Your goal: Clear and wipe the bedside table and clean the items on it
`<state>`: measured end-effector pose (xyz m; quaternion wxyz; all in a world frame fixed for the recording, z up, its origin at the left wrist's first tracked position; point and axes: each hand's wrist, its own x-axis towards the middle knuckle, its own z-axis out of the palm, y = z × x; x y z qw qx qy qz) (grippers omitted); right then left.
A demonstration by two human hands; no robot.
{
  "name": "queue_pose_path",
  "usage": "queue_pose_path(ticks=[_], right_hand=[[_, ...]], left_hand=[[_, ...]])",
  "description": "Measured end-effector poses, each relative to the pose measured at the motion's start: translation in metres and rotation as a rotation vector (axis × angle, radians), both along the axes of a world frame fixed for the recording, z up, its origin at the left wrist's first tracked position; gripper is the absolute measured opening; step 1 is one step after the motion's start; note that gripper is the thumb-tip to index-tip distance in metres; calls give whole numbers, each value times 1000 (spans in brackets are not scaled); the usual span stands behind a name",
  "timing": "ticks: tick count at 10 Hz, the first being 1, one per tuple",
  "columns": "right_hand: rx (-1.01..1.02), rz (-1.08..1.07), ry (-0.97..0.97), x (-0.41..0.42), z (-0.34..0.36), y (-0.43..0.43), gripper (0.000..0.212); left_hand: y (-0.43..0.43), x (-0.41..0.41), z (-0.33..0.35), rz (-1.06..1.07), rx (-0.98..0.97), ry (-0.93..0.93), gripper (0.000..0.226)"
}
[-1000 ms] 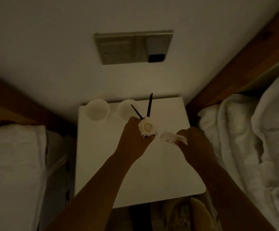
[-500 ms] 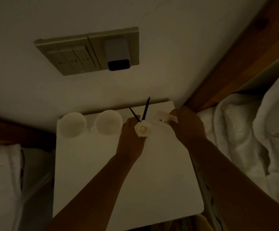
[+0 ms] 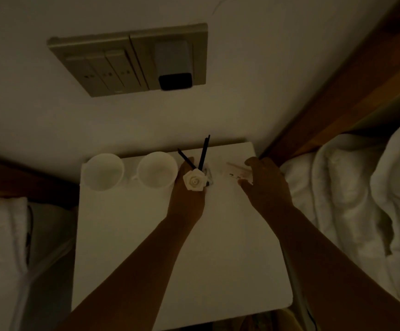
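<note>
- Since half a second ago, both hands have come down toward the back of the white bedside table [image 3: 182, 263], and the small pale card-like object [image 3: 238, 174] now sits low at the far edge instead of being lifted.
- Left hand [image 3: 188, 199] is wrapped around a small holder whose body it hides; a white rose-shaped ornament [image 3: 194, 180] shows above its knuckles, and two dark sticks [image 3: 203, 151] fan out beyond its fingers toward the wall.
- Right hand [image 3: 264, 185] curls narrowly around the right end of the card-like object, thumb on the near side, fingers on the far side; whether the object rests on the table or is held just clear of it cannot be told in the dim light.
- Just left of the left hand stands a white mug [image 3: 157, 169], nearly touching the fingers, and a second white mug [image 3: 103, 172] stands beside that one, further left.
- Beyond both hands, on the wall, is a switch panel [image 3: 132, 60].
- White bedding [image 3: 352, 194] lies to the right of the right forearm.
</note>
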<state>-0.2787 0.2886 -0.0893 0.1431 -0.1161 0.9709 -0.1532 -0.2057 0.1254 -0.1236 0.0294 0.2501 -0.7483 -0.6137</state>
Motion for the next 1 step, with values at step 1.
queue_pose_path(ticks=[1], right_hand=[[32, -56, 0, 13, 4, 7, 75]], left_hand=[[9, 28, 1, -112, -336, -139, 87]])
